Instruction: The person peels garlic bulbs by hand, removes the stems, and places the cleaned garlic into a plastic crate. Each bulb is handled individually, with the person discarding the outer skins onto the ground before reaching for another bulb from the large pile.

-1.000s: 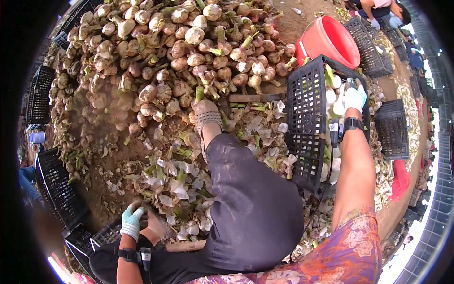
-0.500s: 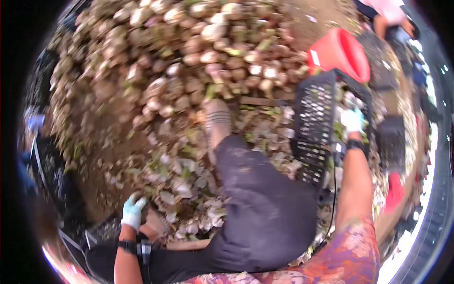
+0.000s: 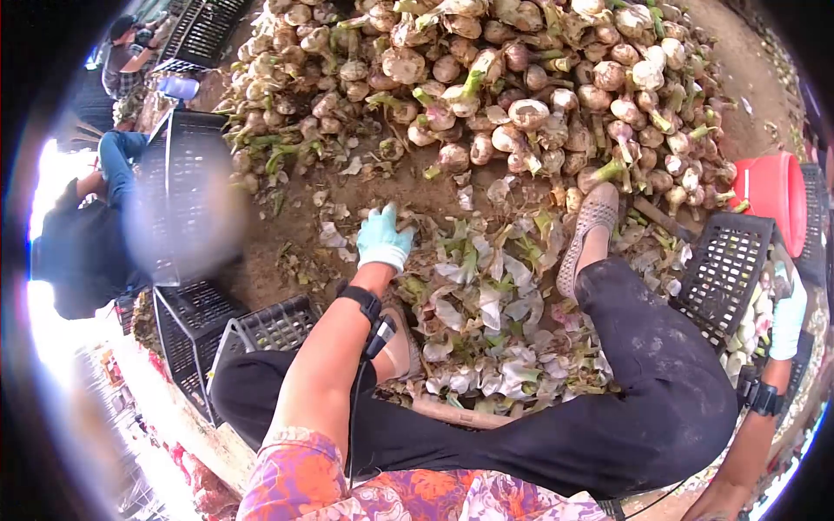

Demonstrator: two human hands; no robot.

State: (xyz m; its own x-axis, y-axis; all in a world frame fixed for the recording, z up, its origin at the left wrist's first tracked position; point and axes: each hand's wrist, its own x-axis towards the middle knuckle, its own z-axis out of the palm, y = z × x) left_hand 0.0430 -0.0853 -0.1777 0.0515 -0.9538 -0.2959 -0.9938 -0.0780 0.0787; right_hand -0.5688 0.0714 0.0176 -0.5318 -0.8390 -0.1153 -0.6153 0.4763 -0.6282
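My left hand (image 3: 383, 239), in a pale teal and white glove, reaches over the dirt and husks short of the pile of garlic bulbs (image 3: 486, 87). Its fingers are spread, and nothing shows in them. At the far right, my right hand (image 3: 789, 319), gloved the same way, is over a black crate (image 3: 723, 269) with pale garlic (image 3: 749, 326) inside. A greyish shape lies by its fingertips; I cannot make out whether they grip it. Peeled husks and leaves (image 3: 491, 304) cover the ground between my feet.
A red bucket (image 3: 771, 195) stands behind the crate at the right. A wooden handle (image 3: 662, 217) lies near my right shoe. Black crates (image 3: 195, 326) stand at the left, where a blurred blob hides part of the view. Another person (image 3: 130, 56) is at the upper left.
The view has swung left and sharpened. My left hand has moved forward from beside my foot to the bare dirt before the pile. My right hand remains at the crate.
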